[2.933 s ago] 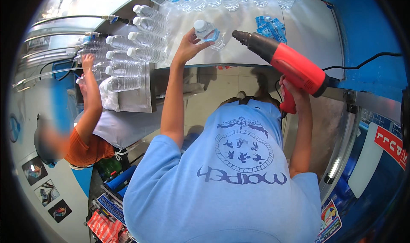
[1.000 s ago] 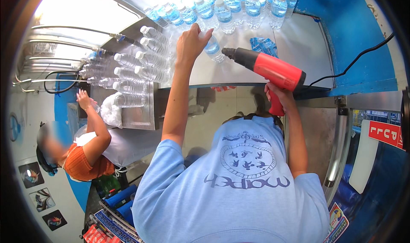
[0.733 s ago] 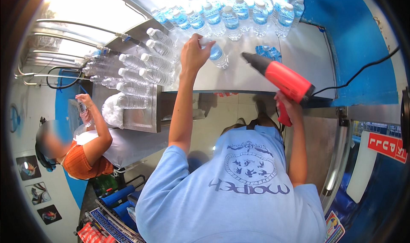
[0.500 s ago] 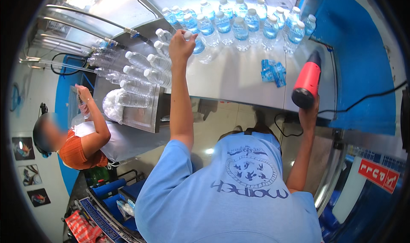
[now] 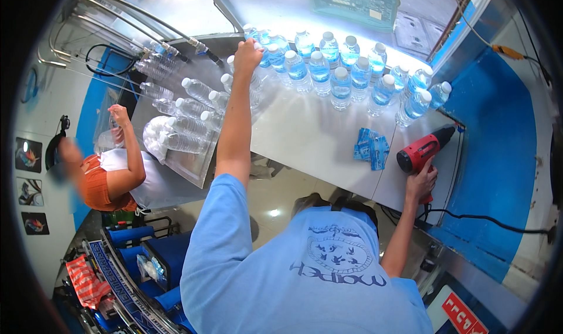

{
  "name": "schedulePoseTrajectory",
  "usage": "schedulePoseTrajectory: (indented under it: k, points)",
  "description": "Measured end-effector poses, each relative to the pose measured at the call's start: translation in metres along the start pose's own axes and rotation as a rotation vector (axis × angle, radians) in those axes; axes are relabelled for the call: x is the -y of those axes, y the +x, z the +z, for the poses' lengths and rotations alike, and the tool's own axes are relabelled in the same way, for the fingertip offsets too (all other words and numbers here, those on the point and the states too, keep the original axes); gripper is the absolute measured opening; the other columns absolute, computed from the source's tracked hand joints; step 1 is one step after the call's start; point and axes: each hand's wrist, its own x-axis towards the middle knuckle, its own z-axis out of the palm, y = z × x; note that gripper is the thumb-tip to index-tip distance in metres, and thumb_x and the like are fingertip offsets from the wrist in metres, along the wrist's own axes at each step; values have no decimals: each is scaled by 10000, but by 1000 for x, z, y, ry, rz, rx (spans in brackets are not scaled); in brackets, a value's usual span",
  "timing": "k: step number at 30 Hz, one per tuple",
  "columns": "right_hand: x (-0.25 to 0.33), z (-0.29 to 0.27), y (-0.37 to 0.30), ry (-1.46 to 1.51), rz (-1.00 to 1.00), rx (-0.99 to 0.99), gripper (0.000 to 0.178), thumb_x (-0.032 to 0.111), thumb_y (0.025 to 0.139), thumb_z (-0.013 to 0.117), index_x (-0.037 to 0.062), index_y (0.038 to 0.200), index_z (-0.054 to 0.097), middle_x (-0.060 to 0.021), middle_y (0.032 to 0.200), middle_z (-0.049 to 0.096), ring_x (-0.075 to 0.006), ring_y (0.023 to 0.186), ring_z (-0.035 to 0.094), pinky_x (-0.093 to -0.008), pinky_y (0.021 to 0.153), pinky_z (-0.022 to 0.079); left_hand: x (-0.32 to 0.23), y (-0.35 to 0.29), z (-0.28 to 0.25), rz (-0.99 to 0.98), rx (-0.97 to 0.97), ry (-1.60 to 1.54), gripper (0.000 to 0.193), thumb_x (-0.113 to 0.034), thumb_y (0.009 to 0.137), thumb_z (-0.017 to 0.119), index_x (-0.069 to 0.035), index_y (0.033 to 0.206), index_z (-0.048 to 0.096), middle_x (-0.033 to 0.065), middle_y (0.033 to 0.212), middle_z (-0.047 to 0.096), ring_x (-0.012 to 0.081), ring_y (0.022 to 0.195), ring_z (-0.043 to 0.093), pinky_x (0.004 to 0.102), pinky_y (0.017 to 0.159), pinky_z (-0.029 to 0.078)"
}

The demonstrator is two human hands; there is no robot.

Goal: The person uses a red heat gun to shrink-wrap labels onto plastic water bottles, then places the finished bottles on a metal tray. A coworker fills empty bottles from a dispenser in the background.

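Note:
My left hand (image 5: pixel 248 57) is stretched out to the back left of the counter, its fingers closed round the cap of a labelled water bottle (image 5: pixel 263 59). That bottle stands upright at the left end of a group of capped bottles with blue labels (image 5: pixel 319 73). In my right hand (image 5: pixel 421 184), a red and black heat gun (image 5: pixel 423 151) is held by its handle at the counter's right side, its nozzle toward the back right. A small pile of blue plastic labels (image 5: pixel 370 148) lies between the heat gun and the bottles.
Several unlabelled clear bottles (image 5: pixel 198 90) stand on the metal counter to the left, below filling pipes (image 5: pixel 146 26). A co-worker in an orange top (image 5: pixel 105 181) works there. The black cord (image 5: pixel 492 221) runs to the right. Blue folded chairs or carts (image 5: pixel 132 255) stand behind.
My left hand has moved the labelled bottle farther back and left, up against the group. The heat gun has come down toward the counter and turned to the right. The view has shifted.

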Motion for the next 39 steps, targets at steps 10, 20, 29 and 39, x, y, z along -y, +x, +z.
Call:
schedulePoseTrajectory:
  k: [10,20,29,39]
  points:
    - [15,-31,24,-67,-29,-67,707,185,915,700,102,1554,410,-237,1412,474,-448,1194,574,-517,1004,488,49,39,-3,86,234,462,701,-561,788,819,-176,1340,623,158,1335,649,405,1296,585,575,998,519]
    - [128,9,-34,269,-122,130,375,244,905,756,97,1231,645,-141,1143,633,-355,1073,634,-468,909,518,65,12,-40,-1,227,195,468,-436,691,910,-93,975,767,148,1052,767,349,1023,729,451,880,572]
    - [108,34,-20,612,87,194,281,105,845,799,31,1082,667,-107,900,658,-260,838,640,-402,781,518,2,-64,-79,350,21,-46,309,-321,800,857,-56,947,799,142,990,749,344,903,720,427,806,557]
    - [76,7,-19,603,36,129,226,98,859,795,13,1046,701,-116,882,718,-237,799,695,-371,745,539,-80,-190,-88,473,243,-184,208,-243,846,802,-62,947,780,84,1022,732,276,988,692,395,801,579]
